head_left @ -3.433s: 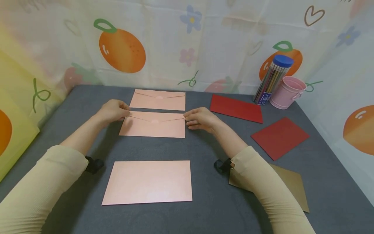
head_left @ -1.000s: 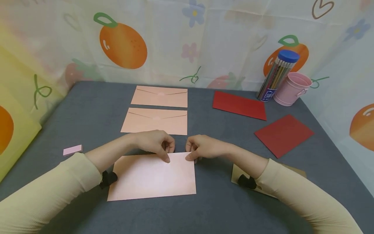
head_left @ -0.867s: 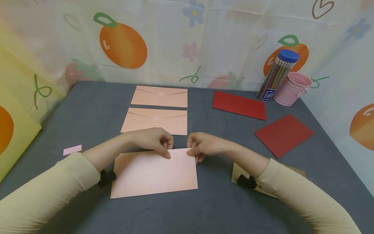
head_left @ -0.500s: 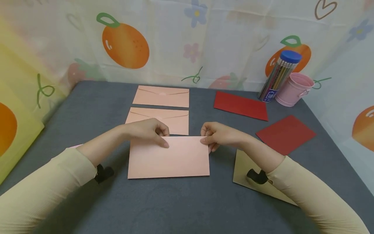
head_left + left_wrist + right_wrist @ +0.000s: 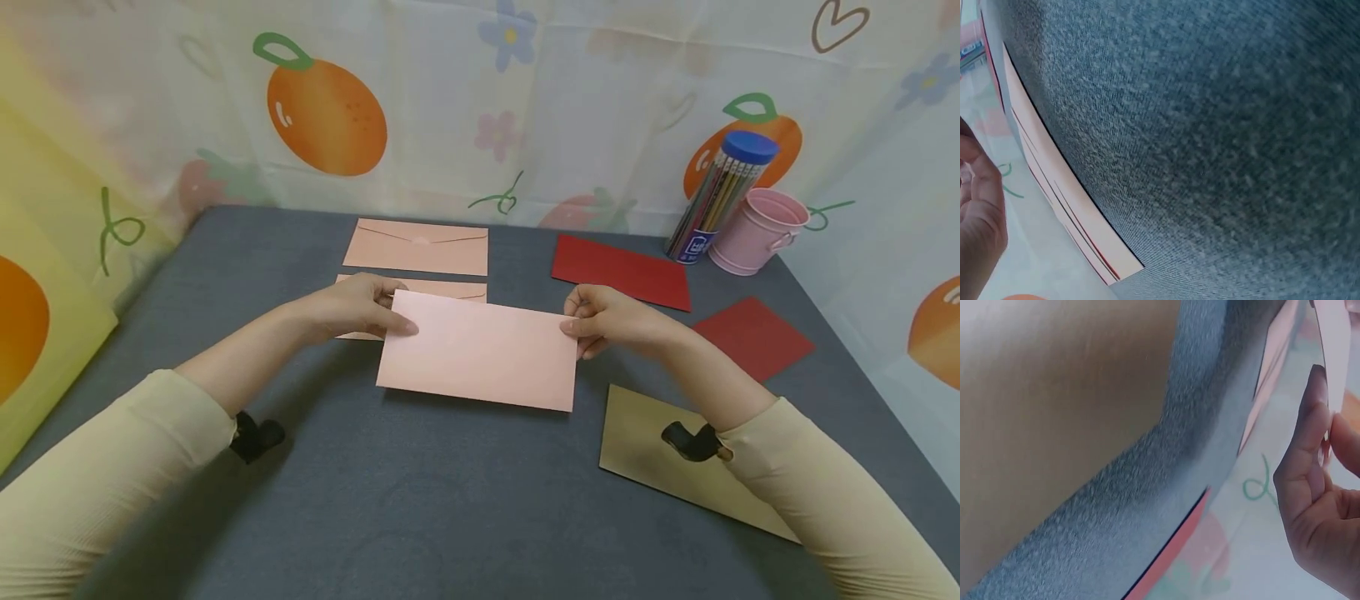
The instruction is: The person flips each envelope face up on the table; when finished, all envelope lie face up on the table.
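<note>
Both hands hold a pink envelope [image 5: 476, 354] off the table, its plain face showing and its near edge tilted. The left hand [image 5: 348, 307] pinches its upper left corner, thumb on top. At the upper right corner, the right hand [image 5: 618, 321] pinches it between thumb and fingers; the right wrist view shows this grip on the thin edge of the envelope [image 5: 1335, 356]. Behind it lies a second pink envelope [image 5: 450, 288], partly covered by the left hand and the held one. Farther back, a third pink envelope [image 5: 416, 247] lies flap side up.
Two red envelopes [image 5: 621, 271] lie at the right. A gold envelope [image 5: 652, 450] is partly under the right forearm. At the back right stand a blue-lidded tube of pencils [image 5: 712, 200] and a pink bucket [image 5: 761, 233]. A printed curtain [image 5: 435, 108] closes off the grey table [image 5: 420, 500].
Both hands have left the row of envelopes at the back, pinched the near pink envelope, and lifted it up, away and rightward. The hands have since spread to its two upper corners.
</note>
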`<act>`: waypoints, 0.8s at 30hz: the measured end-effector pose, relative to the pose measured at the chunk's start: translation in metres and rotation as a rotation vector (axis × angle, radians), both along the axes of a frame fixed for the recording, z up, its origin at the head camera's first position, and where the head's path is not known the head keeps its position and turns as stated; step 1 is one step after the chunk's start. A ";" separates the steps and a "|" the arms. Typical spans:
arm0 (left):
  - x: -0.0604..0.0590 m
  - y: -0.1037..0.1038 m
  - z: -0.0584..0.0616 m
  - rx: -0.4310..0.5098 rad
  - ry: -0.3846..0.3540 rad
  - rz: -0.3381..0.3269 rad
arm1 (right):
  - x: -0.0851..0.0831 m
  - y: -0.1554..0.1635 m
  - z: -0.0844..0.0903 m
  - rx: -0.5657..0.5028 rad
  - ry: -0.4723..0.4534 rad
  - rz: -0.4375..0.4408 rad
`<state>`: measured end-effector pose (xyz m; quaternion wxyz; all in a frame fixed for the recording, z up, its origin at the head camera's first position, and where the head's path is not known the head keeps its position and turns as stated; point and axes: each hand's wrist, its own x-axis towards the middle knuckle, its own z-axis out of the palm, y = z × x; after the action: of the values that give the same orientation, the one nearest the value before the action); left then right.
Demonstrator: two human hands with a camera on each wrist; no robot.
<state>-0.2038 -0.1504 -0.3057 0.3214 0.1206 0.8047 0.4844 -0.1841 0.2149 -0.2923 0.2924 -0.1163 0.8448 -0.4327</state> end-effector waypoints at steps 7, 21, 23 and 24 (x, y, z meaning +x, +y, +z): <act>-0.003 -0.004 0.000 0.087 0.012 0.071 | -0.006 0.009 0.002 -0.028 0.027 -0.068; -0.009 -0.011 0.001 0.170 0.090 0.240 | -0.011 0.010 -0.005 -0.188 -0.022 -0.159; -0.010 -0.012 0.002 0.180 0.104 0.267 | -0.010 0.010 -0.006 -0.222 -0.018 -0.172; -0.011 -0.013 0.002 0.178 0.111 0.273 | -0.010 0.010 -0.006 -0.236 -0.015 -0.185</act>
<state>-0.2147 -0.1637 -0.3032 0.1956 0.0647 0.7841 0.5854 -0.1940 0.2250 -0.2980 0.2419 -0.0683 0.7930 -0.5549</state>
